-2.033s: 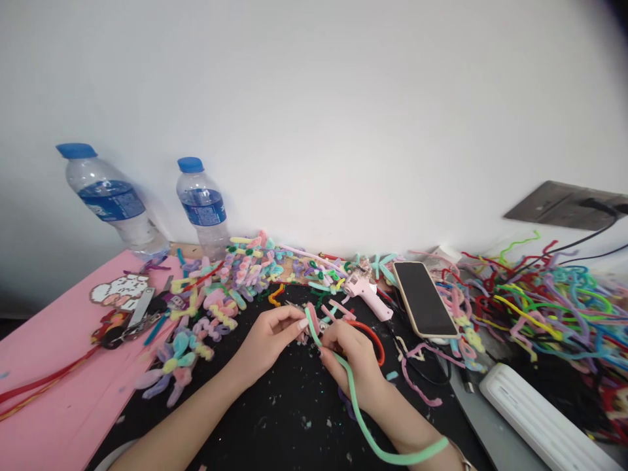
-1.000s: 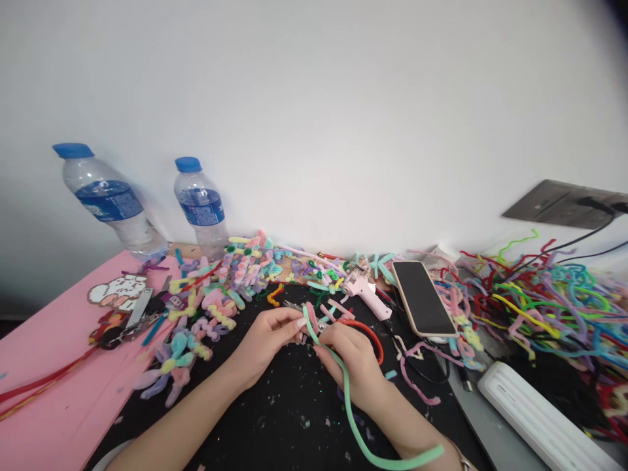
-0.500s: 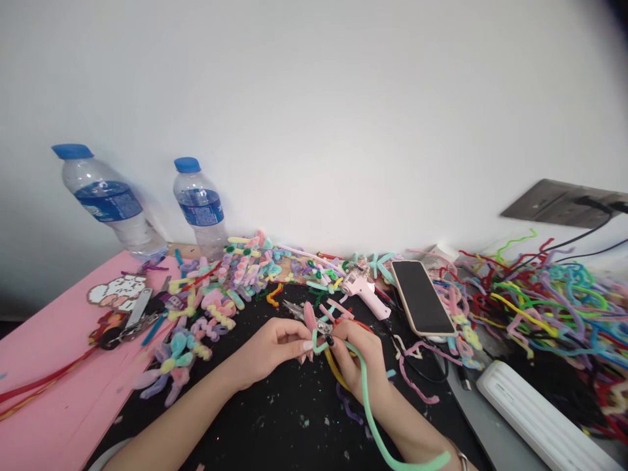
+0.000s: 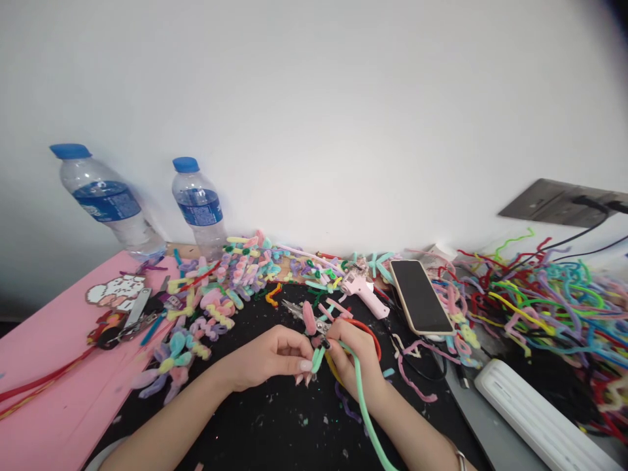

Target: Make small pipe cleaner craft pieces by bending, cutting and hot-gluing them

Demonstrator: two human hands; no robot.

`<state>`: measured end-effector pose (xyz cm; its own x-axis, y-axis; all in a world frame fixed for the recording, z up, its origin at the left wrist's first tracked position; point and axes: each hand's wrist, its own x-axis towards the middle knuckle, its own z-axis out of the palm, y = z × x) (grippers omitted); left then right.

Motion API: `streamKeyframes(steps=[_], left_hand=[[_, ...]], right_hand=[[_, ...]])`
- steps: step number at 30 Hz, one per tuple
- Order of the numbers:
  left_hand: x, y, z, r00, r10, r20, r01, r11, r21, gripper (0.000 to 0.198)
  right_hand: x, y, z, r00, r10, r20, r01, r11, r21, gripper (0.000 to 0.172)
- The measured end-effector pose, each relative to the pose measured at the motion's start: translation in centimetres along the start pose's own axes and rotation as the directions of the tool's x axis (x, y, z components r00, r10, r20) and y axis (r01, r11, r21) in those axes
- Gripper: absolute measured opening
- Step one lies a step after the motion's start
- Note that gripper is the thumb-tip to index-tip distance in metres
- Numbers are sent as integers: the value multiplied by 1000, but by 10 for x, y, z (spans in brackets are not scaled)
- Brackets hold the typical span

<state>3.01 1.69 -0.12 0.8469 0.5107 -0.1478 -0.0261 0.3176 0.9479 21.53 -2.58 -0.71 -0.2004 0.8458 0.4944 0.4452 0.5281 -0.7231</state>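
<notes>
"Where's the green strip [image 4: 362, 399] right now?"

"Between the two hands, above the desk [image 4: 265, 432]. One end is folded into a small bend; the rest passes by the right hand [image 4: 357, 356] and trails down out of view at the bottom."

"And what is each of the hands doing?"

"The left hand [image 4: 275, 356] pinches the bend between thumb and finger. The right hand has its fingertips close together just beside it, gripping the strip near the bend. A pink piece [image 4: 309, 318] sticks up just above the fingers; I can't tell whether it's joined to the green or only held against it."

"How would you make that fold well?"

"I'd hold the base firmly with one hand and shape with the other, pressing right at the bend so the crease comes out tight. Small pinches should do; hard twisting could flatten the fuzz."

"Anything to watch?"

"The long tail. I'd let it hang free over the wrist, since it might pull the bend askew. And the pliers [image 4: 322, 328] lie right behind the fingertips, so I'd mind those points."
</notes>
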Motion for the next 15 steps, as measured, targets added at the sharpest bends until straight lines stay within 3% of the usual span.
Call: streamKeyframes(steps=[5, 8, 11, 15], left_hand=[[-1, -3, -2, 999, -22, 44, 25, 998, -60, 14], [-1, -4, -3, 999, -22, 27, 24, 996, -90, 15], [-1, -3, -2, 998, -39, 40, 43, 994, -97, 15], [-2, -3, -2, 995, -75, 68, 82, 991, -101, 14]], right_hand=[[-1, 2, 3, 998, 45, 48, -48, 997, 55, 17], [0, 1, 2, 986, 148, 72, -157, 977, 142, 22], [2, 0, 2, 949, 279, 147, -311, 903, 296, 22], [2, 2, 1, 912, 303, 276, -404, 777, 482, 20]])
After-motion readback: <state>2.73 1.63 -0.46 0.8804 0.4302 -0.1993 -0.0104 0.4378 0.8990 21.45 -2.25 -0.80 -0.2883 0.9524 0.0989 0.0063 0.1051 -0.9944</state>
